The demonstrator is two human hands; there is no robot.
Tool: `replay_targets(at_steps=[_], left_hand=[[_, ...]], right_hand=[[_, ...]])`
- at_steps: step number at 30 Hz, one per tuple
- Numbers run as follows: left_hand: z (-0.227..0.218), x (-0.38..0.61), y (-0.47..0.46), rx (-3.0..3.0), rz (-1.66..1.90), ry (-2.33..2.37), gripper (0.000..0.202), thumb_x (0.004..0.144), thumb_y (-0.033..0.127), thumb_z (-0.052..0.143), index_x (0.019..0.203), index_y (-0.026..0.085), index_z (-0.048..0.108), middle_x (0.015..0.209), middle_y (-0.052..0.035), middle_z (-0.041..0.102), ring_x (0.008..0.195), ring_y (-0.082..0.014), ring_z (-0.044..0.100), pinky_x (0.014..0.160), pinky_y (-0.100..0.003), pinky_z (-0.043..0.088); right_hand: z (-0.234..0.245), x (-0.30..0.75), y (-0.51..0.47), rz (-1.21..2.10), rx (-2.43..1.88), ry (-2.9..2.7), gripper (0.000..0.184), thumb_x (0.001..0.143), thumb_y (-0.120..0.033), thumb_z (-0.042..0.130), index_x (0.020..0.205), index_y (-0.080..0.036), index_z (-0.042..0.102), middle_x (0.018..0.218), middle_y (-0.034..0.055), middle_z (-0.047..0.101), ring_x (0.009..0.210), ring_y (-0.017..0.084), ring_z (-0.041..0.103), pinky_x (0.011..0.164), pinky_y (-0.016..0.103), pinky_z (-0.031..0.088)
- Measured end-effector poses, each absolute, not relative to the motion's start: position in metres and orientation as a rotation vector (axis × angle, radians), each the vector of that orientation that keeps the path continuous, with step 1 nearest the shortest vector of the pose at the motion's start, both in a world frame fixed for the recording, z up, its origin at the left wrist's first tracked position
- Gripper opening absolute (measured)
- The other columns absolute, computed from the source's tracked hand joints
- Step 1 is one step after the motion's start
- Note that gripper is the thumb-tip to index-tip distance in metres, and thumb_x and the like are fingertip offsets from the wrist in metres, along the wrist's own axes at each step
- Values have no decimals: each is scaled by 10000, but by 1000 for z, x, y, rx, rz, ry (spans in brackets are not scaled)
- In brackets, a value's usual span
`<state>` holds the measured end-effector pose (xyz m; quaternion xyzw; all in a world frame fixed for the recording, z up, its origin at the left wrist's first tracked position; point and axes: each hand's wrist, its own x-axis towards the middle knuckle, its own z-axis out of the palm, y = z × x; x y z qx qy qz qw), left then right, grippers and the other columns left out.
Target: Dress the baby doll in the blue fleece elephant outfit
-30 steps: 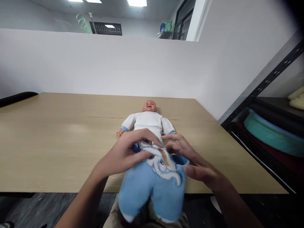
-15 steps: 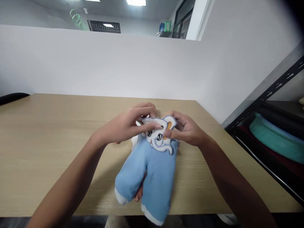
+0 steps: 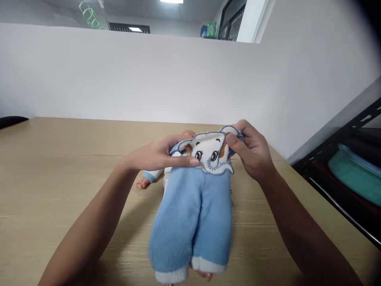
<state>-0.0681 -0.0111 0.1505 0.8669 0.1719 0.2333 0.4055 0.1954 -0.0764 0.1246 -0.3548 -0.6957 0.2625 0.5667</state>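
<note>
The fingers (image 3: 181, 161) of the left hand (image 3: 153, 155) are closed on the waist of the blue trousers (image 3: 178, 214): the thumb lies flat across the front, its tip beside one eye of the elephant patch (image 3: 210, 153), and the other fingers go behind the cloth, where I cannot see them fully. This hand comes in from the side, with the palm facing inward. The right hand (image 3: 253, 153) stands a little higher, its wrist bent up, and it pinches the other end of the waist near the elephant's ear, thumb in front and fingers behind. Between both hands the waist is stretched wide, and the two legs extend toward the person. The trousers are over the doll (image 3: 143, 183), which lies on the worktop (image 3: 74, 206); one small hand and sleeve appear at the left, and toes show below the white hems. Farther out there are a white partition (image 3: 149, 79) and, at the right, a dark rack (image 3: 342, 214) with teal cloth (image 3: 354, 172).
</note>
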Motion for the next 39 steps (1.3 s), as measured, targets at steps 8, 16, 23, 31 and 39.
replay_targets(at_steps=[8, 16, 23, 31, 39], left_hand=[[147, -67, -10, 2156, 644, 461, 303, 939, 483, 810, 1034, 235, 665, 838, 35, 600, 745, -124, 567, 656, -232, 474], [151, -84, -6, 2099, 394, 391, 252, 959, 449, 788, 924, 211, 713, 848, 5, 715, 784, -164, 679, 673, -234, 547], [140, -76, -5, 1957, 575, 380, 346, 974, 521, 769, 1086, 195, 739, 881, -14, 757, 788, -163, 712, 751, -263, 618], [139, -103, 7, 2061, 152, 340, 362, 695, 471, 1010, 820, 229, 771, 623, -11, 696, 532, -194, 669, 480, -266, 582], [140, -98, 5, 1957, 267, 317, 293, 908, 515, 833, 939, 228, 779, 662, -10, 705, 610, -172, 685, 609, -254, 623]], right_hand=[[108, 222, -61, 1258, -867, -2146, 565, 820, -497, 928, 1288, -223, 766, 1305, 73, 781, 1255, 315, 719, 1084, 411, 581], [112, 205, -73, 1133, -844, -1876, 484, 875, -430, 900, 1317, -276, 779, 1317, 58, 790, 1292, 318, 717, 1125, 424, 589], [95, 194, -69, 1286, -1098, -2085, 917, 734, -512, 985, 1545, -293, 617, 1537, 75, 666, 1421, 367, 625, 1233, 514, 517], [94, 186, -73, 1337, -760, -1872, 749, 844, -489, 915, 1499, -242, 647, 1462, 105, 709, 1413, 347, 639, 1203, 475, 533], [95, 182, -74, 1599, -719, -2233, 615, 791, -494, 942, 1324, -232, 781, 1367, 80, 762, 1456, 320, 599, 1257, 414, 449]])
